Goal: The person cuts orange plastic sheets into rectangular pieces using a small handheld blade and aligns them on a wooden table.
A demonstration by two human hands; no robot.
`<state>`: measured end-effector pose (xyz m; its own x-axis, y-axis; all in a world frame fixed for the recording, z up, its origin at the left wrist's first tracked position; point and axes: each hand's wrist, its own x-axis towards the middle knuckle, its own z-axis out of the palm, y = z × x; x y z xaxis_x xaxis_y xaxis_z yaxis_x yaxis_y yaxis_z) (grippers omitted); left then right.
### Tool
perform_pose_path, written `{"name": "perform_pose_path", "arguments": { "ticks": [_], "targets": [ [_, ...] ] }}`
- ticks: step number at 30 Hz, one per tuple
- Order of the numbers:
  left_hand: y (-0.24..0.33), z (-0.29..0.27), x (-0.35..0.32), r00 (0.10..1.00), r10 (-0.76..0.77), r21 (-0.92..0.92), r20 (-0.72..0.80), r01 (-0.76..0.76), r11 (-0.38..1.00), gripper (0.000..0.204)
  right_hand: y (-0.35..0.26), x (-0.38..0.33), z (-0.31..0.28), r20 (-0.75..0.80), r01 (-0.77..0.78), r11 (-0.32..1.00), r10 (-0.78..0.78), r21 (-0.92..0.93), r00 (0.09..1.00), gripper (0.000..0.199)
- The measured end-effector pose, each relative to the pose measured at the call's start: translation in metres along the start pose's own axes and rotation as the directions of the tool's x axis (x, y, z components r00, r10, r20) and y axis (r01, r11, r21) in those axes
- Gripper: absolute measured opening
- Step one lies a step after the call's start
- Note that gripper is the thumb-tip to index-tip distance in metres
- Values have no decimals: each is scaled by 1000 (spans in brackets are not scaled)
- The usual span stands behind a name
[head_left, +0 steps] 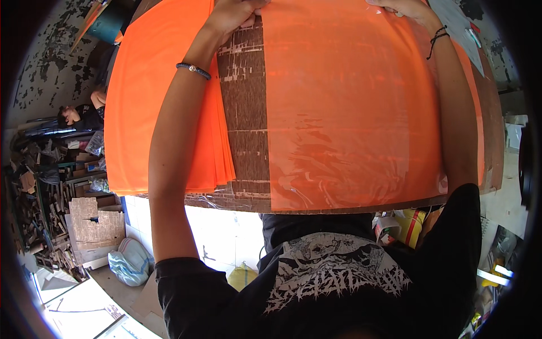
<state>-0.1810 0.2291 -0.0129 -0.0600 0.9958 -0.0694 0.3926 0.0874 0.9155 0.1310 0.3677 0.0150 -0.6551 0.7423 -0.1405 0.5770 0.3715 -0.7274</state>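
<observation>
An orange cloth sheet [339, 113] lies on the table's right half, with a glossy clear plastic sheet [316, 183] over it, wrinkled near the front edge. At the far left corner of the plastic, my left hand [240, 12] is closed, its fingertips partly cut off by the picture's top edge. My right hand [405, 8] is closed on the far edge, farther right, its fingers bent in a pinch. Left of a bare brown strip lies a stack of orange cloth sheets [147, 101], its right edges slightly fanned. My left forearm passes over this stack.
The worn brown tabletop [245, 113] has taped seams. A grey plastic sheet [460, 28] lies at its far right. Left of the table are piled scraps [48, 198], a cardboard piece [97, 223], a white sack [131, 261] and a person [87, 116] lying down. A yellow package [411, 229] is below the front edge.
</observation>
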Motion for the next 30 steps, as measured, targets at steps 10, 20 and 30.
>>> {"name": "perform_pose_path", "arguments": {
  "ticks": [10, 20, 30],
  "targets": [
    [1, -1, 8, 996, -74, -10, -50, 74, 997, 16, -4, -2, -7, -13, -15, 999, 15, -47, 1000, 25],
    [-21, -2, 8, 999, 15, -180, -43, -22, 983, 23, 3, 4, -1, 48, 9, 1000, -9, 11, 999, 28],
    [-11, 5, 8, 999, -7, -197, -36, 0, 980, 28, 24, 15, -14, 41, 40, 994, -36, -102, 999, 28]
  ]
}}
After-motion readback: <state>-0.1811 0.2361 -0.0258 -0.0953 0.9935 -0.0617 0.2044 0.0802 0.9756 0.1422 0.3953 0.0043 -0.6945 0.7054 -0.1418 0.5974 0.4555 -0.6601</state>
